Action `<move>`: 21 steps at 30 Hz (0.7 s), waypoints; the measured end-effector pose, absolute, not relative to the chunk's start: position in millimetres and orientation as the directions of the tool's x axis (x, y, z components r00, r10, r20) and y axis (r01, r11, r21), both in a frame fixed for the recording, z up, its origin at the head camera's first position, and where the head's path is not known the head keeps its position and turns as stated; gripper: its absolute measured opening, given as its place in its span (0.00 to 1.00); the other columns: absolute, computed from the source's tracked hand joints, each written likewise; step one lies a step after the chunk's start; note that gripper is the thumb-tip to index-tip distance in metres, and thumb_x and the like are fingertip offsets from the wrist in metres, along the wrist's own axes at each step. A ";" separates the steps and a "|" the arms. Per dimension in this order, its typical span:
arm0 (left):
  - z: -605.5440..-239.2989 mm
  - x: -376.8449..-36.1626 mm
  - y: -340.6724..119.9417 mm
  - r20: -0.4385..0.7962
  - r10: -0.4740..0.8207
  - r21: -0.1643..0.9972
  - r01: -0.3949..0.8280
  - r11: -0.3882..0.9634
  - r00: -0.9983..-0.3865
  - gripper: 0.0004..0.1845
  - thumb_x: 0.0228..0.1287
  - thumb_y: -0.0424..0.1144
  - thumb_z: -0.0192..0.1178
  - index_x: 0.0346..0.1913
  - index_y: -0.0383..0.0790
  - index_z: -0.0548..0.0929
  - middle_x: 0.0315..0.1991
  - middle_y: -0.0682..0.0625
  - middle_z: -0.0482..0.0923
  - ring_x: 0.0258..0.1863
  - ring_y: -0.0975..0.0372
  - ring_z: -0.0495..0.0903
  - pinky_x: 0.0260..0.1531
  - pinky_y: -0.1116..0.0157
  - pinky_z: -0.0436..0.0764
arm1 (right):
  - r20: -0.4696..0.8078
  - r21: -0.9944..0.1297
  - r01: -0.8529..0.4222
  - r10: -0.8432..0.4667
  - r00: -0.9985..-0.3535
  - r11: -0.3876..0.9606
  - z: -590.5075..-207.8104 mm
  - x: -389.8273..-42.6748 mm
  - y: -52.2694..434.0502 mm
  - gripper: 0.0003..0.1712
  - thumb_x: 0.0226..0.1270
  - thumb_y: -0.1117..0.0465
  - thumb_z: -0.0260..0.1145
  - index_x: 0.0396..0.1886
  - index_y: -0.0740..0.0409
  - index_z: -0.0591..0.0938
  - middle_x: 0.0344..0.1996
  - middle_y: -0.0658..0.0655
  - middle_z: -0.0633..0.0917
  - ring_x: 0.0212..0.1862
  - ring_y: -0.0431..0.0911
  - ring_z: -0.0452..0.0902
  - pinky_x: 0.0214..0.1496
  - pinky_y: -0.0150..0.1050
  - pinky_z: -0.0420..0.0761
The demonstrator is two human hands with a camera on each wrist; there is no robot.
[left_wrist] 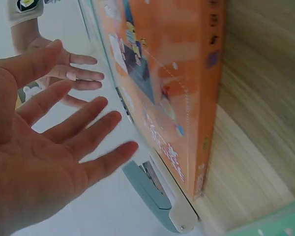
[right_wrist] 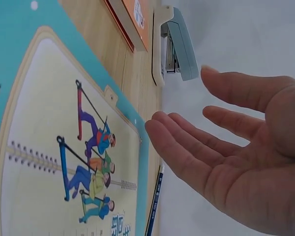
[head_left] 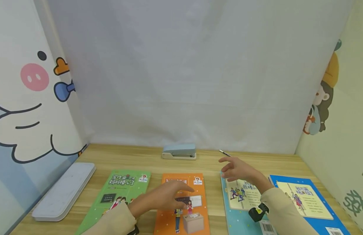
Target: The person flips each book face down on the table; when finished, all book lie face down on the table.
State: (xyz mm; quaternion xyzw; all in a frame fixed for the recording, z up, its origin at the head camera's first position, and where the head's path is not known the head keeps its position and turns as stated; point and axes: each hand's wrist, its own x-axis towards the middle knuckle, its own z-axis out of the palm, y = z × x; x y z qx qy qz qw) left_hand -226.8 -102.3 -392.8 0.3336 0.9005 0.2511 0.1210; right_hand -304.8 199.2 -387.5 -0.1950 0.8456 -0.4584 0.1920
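Note:
Above the orange book (head_left: 166, 220) hovers my left hand (head_left: 169, 195), its fingers spread and nothing in its grasp. The left wrist view shows that palm (left_wrist: 44, 162) beside the book's cover, with the stapler beyond the fingertips. My right hand (head_left: 238, 169) hangs over the far end of the teal book (head_left: 237, 212), fingers apart and slightly bent, holding nothing. In the right wrist view the teal book (right_wrist: 49, 54) lies face up by the fingertips, and a dark pencil (right_wrist: 155, 201) shows past its edge.
A green book (head_left: 110, 192) lies left of the orange one, and a blue book (head_left: 313, 199) at the right. A pale blue stapler (head_left: 179, 151) sits near the back curtain. A white flat case (head_left: 65, 191) rests by the left wall. The pencil (head_left: 224, 152) lies behind the teal book.

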 end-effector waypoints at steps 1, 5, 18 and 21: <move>-393.2 -224.6 -104.2 -0.055 0.654 0.519 0.538 0.664 -0.754 0.27 0.59 0.41 0.72 0.62 0.42 0.81 0.61 0.49 0.81 0.64 0.54 0.77 0.62 0.56 0.77 | -0.147 -0.851 -0.154 -0.510 -0.848 0.502 -388.2 -305.3 197.2 0.38 0.67 0.68 0.66 0.73 0.73 0.60 0.57 0.78 0.76 0.53 0.61 0.82 0.52 0.54 0.84; -395.7 -218.4 -109.4 -0.053 0.646 0.458 0.556 0.694 -0.762 0.27 0.54 0.42 0.76 0.59 0.44 0.83 0.59 0.51 0.82 0.61 0.56 0.78 0.62 0.56 0.77 | -0.148 -0.848 -0.160 -0.516 -0.844 0.505 -393.6 -309.8 189.3 0.37 0.68 0.67 0.66 0.73 0.71 0.61 0.61 0.78 0.73 0.58 0.64 0.79 0.55 0.54 0.83; -409.2 -213.0 -120.4 -0.126 0.701 0.449 0.590 0.671 -0.702 0.28 0.52 0.44 0.77 0.59 0.51 0.84 0.68 0.48 0.74 0.67 0.53 0.74 0.62 0.55 0.77 | -0.129 -0.822 -0.229 -0.562 -0.817 0.522 -411.9 -322.5 150.9 0.36 0.65 0.69 0.68 0.71 0.69 0.66 0.66 0.77 0.70 0.67 0.71 0.69 0.56 0.55 0.82; -411.6 -213.9 -123.4 -0.132 0.712 0.438 0.604 0.666 -0.690 0.28 0.52 0.47 0.77 0.59 0.53 0.84 0.69 0.50 0.73 0.68 0.53 0.73 0.63 0.52 0.77 | -0.139 -0.828 -0.216 -0.562 -0.815 0.517 -410.3 -322.5 144.0 0.36 0.64 0.70 0.68 0.71 0.69 0.66 0.67 0.77 0.70 0.67 0.71 0.69 0.55 0.57 0.82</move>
